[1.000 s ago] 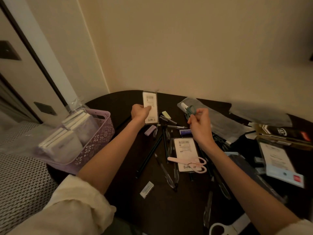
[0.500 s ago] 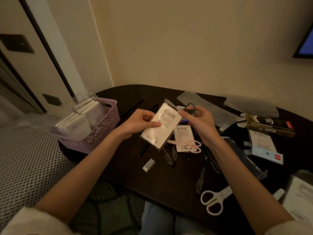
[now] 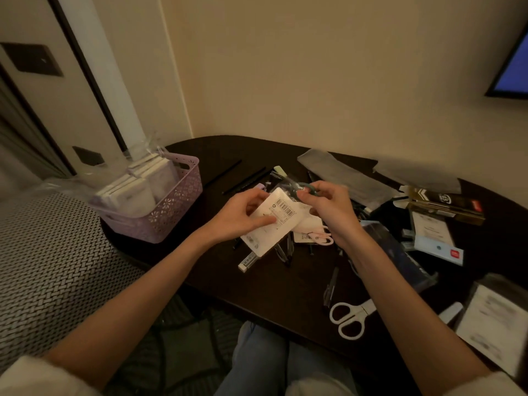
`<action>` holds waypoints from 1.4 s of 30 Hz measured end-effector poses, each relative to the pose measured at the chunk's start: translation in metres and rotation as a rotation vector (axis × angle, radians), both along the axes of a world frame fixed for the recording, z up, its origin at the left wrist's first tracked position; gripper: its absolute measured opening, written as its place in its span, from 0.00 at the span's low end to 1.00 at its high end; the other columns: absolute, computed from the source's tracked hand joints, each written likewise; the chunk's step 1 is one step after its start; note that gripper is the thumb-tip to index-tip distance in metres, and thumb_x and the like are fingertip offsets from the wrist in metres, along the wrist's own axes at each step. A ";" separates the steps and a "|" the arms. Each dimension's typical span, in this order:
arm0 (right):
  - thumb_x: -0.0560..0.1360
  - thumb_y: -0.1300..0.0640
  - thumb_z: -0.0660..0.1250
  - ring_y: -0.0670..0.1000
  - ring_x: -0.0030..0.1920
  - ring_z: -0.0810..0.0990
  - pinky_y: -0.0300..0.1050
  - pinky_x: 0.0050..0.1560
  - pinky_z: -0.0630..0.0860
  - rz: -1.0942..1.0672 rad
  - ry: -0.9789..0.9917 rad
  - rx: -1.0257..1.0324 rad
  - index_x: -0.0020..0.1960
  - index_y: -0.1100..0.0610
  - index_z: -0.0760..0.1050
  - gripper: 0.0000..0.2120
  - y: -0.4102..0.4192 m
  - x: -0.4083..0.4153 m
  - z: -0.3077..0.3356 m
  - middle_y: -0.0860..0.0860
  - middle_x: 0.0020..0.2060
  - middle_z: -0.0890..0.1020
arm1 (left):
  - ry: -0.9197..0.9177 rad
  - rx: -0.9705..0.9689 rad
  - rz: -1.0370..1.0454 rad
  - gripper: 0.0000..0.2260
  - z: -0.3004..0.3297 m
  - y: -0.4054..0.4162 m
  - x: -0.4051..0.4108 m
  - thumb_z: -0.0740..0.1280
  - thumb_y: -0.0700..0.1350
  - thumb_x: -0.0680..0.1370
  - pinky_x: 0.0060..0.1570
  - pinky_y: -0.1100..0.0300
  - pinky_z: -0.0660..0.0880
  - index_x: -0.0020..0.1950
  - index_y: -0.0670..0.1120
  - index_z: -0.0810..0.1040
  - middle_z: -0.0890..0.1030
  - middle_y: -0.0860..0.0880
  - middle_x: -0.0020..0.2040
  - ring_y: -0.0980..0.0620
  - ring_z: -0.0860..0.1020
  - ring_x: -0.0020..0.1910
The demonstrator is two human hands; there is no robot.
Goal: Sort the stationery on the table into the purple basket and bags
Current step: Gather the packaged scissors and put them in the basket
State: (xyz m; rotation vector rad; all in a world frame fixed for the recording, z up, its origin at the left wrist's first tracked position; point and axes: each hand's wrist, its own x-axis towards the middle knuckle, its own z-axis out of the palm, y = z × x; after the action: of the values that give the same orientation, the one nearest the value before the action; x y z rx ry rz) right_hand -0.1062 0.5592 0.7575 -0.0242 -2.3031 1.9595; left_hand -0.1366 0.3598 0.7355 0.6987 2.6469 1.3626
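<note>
room: cream walls meeting in a corner, a lit screen (image 3: 514,72) up on the right wall, patterned bedding (image 3: 51,252) to the left
tabletop (image 3: 274,290): dark, rounded edge, pretty cluttered with pens, flat packets and boxes, most of it not sorted yet imo
purple basket (image 3: 177,207): sits at the left edge, already packed with white wrapped packs, so that's clearly the drop spot
left hand (image 3: 237,215): fingers pinched on a white barcoded packet (image 3: 271,221), held up off the tabletop, looks like it's the bag being readied
right hand (image 3: 328,204): curled round small green-handled scissors (image 3: 307,188), right beside the packet, probably going into it
white scissors (image 3: 350,317): lying loose near the front edge
eraser (image 3: 247,262): loose, just below the packet
</note>
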 end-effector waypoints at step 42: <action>0.80 0.60 0.61 0.31 0.34 0.75 0.26 0.37 0.69 -0.124 0.420 0.210 0.49 0.61 0.81 0.10 0.010 0.007 0.062 0.47 0.38 0.81 | 0.373 -0.166 0.283 0.37 -0.013 0.008 -0.012 0.76 0.47 0.70 0.59 0.57 0.68 0.74 0.58 0.62 0.68 0.48 0.62 0.53 0.66 0.62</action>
State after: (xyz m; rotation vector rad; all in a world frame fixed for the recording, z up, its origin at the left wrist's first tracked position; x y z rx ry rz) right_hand -0.0991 0.5693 0.8197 0.2340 -2.1515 1.4851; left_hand -0.1482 0.3680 0.7227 0.6286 3.2151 1.1402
